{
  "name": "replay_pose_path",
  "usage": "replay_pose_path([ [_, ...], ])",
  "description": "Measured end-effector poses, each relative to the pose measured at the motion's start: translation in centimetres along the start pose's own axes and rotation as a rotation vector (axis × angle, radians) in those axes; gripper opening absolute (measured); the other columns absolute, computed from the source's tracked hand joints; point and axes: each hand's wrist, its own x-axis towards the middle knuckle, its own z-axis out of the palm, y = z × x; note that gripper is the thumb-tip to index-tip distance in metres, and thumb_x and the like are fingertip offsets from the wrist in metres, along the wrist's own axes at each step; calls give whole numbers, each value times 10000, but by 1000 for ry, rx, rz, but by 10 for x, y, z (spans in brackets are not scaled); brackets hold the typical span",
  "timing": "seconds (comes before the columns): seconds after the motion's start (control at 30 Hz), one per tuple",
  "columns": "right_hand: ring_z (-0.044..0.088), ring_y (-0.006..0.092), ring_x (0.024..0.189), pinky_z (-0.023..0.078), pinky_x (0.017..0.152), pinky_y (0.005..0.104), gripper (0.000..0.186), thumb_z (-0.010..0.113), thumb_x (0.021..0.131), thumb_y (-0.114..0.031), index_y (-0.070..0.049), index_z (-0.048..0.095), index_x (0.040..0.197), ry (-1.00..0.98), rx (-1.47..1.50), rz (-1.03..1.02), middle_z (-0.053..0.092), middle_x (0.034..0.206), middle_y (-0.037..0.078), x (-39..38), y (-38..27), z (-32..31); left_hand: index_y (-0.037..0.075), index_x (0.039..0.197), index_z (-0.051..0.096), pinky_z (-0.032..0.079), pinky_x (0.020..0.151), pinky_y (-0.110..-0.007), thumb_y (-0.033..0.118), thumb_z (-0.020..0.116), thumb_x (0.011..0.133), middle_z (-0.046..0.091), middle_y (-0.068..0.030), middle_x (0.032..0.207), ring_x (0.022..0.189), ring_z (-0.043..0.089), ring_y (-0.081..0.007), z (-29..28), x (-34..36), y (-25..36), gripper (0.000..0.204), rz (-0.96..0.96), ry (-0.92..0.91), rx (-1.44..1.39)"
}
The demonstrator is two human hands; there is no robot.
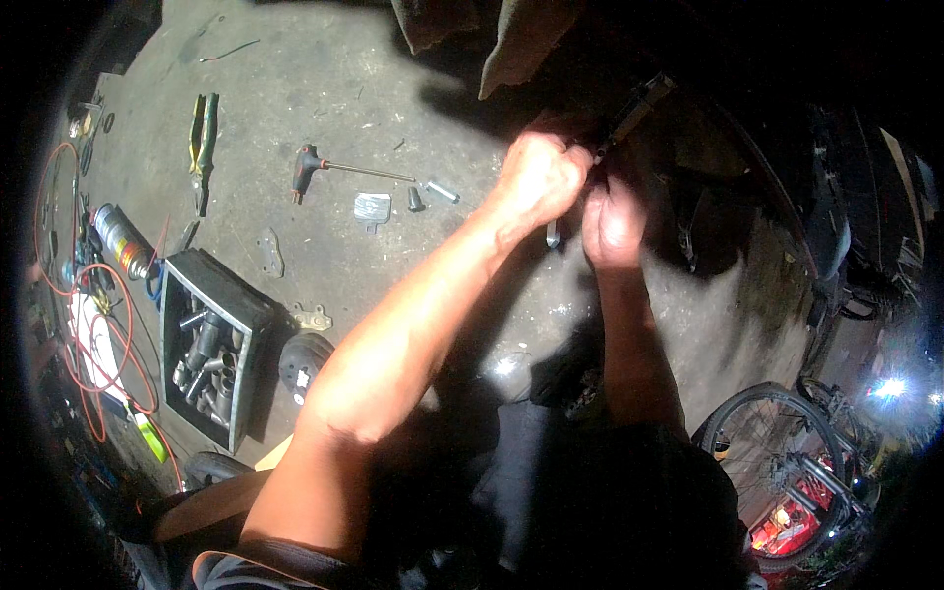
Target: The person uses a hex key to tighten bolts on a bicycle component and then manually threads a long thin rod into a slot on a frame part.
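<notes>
A slim dark tool point(634, 113) is gripped in the closed left hand point(539, 177), while the right hand point(612, 218) is curled just below it, its hold hidden in shadow. The tool is angled up into the dark wheel area, apparently for leverage. Left of the hands, a black tray point(187, 270) is filled with metal sockets point(206, 359), kept within reach; beyond it, a T-handle wrench point(339, 169) and pliers point(202, 147) lie loose on the floor.

Grey concrete floor point(324, 69) with pliers point(202, 147), T-handle wrench point(334, 169), spray can point(120, 239), socket tray point(211, 344) (sockets inside).
</notes>
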Motion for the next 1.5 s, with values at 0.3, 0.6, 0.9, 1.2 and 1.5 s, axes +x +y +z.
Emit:
replay_pose_path([
  [0.3, 503, 180, 1072, 398, 935, 310, 322, 504, 861, -71, -9, 519, 1176, 81, -122, -74, 545, 1177, 78, 1, 3, 12, 4, 1059, 609, 442, 847, -340, 197, 527, 795, 641, -185, 999, 941, 592, -253, 4, -1, -3, 337, 73, 36, -88],
  [0.6, 519, 171, 1023, 418, 890, 303, 313, 522, 839, -63, 10, 546, 1143, 192, -227, -207, 556, 1146, 85, 0, 6, 19, -77, 918, 609, 466, 761, -368, 146, 548, 749, 647, -236, 874, 868, 627, -290, -7, -10, 12, 287, -148, -12, -260],
  [0.9, 529, 113, 829, 429, 735, 265, 283, 599, 821, -121, -72, 582, 1099, 263, -176, -133, 593, 1034, 12, -5, 8, 24, 11, 1018, 617, 465, 812, -297, 91, 612, 800, 617, -122, 912, 871, 597, -217, -156, -30, -83, 232, 149, 547, 625],
  [1.2, 537, 121, 717, 457, 625, 255, 214, 597, 818, -86, -83, 582, 1031, 409, -224, -55, 595, 872, 18, -1, 1, 18, 37, 1100, 535, 445, 849, -447, 167, 636, 731, 503, -217, 1139, 1039, 517, -394, -225, -62, -83, 404, -475, 169, 1089],
  [1.5, 492, 93, 726, 419, 686, 245, 244, 604, 837, -151, -88, 589, 1072, 282, -264, -69, 571, 920, -9, -4, 7, 19, -14, 890, 518, 458, 556, -335, 93, 539, 717, 577, -125, 704, 646, 578, -239, -232, -43, -102, 204, -515, 358, 490],
])
